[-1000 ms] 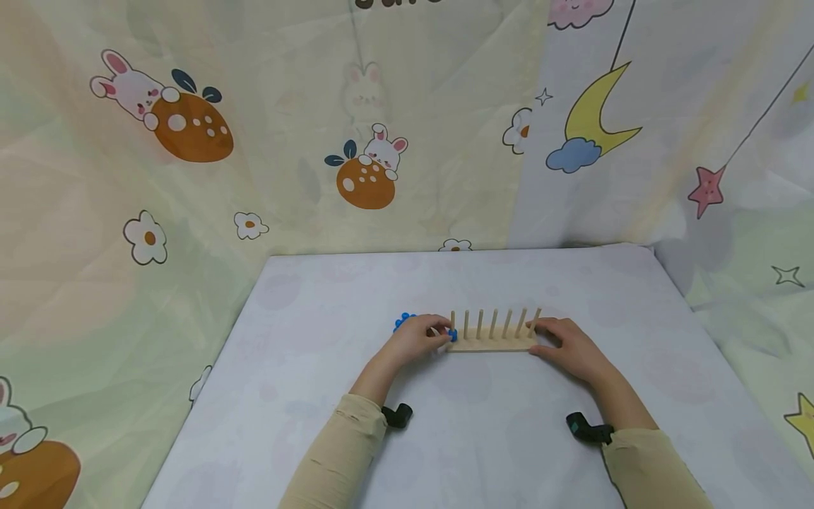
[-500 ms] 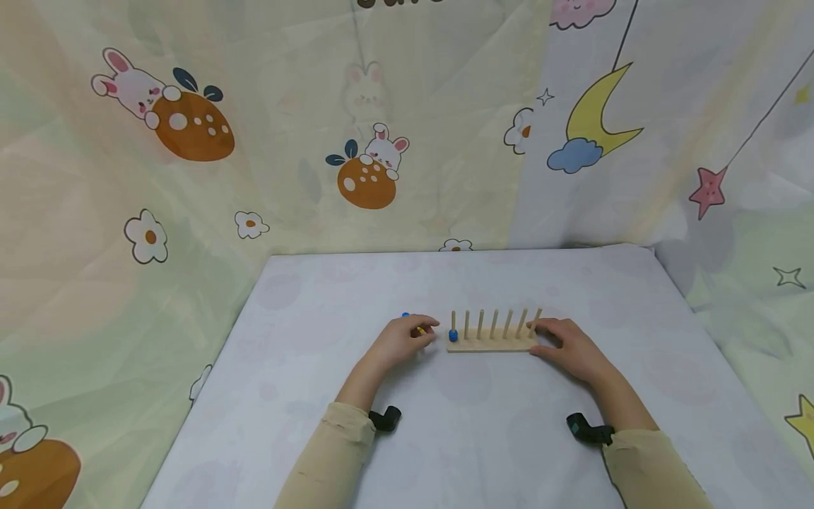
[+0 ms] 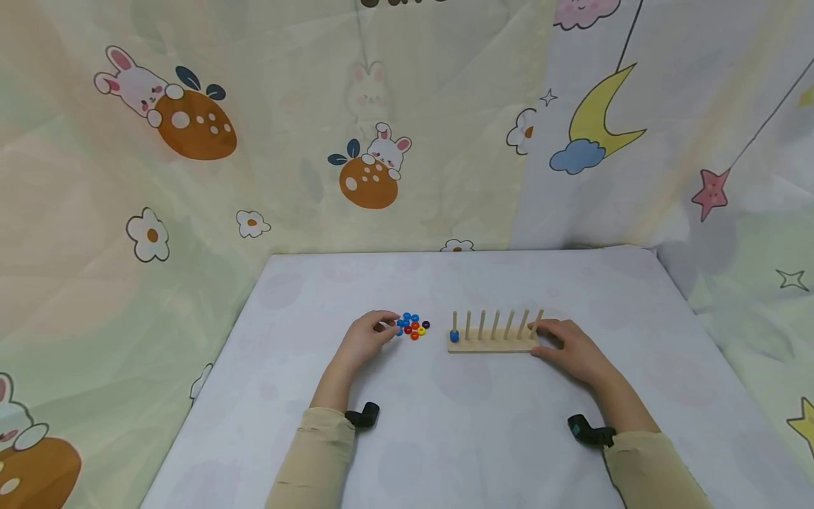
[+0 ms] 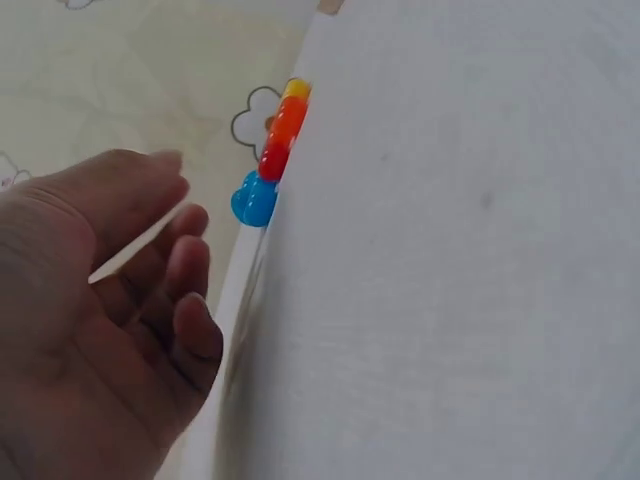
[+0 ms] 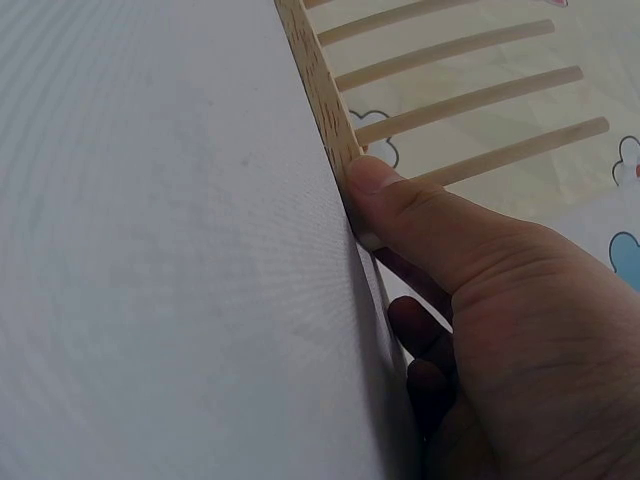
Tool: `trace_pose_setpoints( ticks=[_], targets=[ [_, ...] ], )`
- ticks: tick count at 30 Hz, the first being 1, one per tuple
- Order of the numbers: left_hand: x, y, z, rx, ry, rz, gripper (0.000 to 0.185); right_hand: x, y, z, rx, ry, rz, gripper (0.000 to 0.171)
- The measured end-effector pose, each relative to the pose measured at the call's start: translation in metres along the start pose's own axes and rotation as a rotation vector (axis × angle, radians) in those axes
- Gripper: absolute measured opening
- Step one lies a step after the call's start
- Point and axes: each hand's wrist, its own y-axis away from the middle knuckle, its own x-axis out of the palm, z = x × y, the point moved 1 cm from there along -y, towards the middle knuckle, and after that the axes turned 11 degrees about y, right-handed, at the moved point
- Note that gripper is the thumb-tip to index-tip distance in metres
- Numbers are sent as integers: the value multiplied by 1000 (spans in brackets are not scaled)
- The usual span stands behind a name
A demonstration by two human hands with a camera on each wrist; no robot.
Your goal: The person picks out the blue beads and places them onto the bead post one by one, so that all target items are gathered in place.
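Left hand [image 3: 365, 337] resting on the tabletop [image 3: 483, 417], fingertips just at the left edge of a small cluster of coloured rings [image 3: 412, 326]; grip loosely curled, thumb and forefinger close together at the nearest blue ring, though whether a ring is actually pinched cannot be told; in the left wrist view, fingers [image 4: 170, 290] relaxed and slightly bent, holding nothing that shows, with a blue, red, orange and yellow run of rings [image 4: 275, 160] just beyond the fingertips.

Cluster of rings lying flat on the tabletop, left of centre, between the left hand and the wooden peg board [image 3: 492, 343]; blues, reds, an orange, a yellow and one dark ring at the right fringe, packed together and touching.

Peg board lying lengthwise across the middle of the tabletop, a row of upright pegs rising from it, the right-hand ones leaning a little; one blue ring [image 3: 454, 336] threaded on the leftmost peg, sitting at the base.

Right hand [image 3: 569, 351] at the right end of the board; grip pressed together on the wood, thumb [image 5: 400, 205] flat against the board's edge and the other fingers tucked behind it, bare pegs [image 5: 470, 100] running past above.

Cartoon-printed cloth [image 3: 191, 127] hanging behind and beside the tabletop, with rabbits, a moon and stars.
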Motion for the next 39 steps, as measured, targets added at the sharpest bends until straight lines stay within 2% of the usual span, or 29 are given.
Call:
trace_pose_setpoints(
  ticks=[10, 16, 31, 39],
  targets=[
    [0, -1, 16, 19, -67, -40, 21, 2, -1, -2, 2, 11, -8, 55],
    [3, -3, 19, 34, -102, -29, 21, 3, -2, -1, 6, 6, -13, 53],
    [10, -10, 16, 44, -233, -29, 22, 1, -2, -3, -8, 11, -1, 55],
    [10, -8, 12, 33, -230, -29, 21, 0, -3, -3, -13, 1, 3, 55]
  ],
)
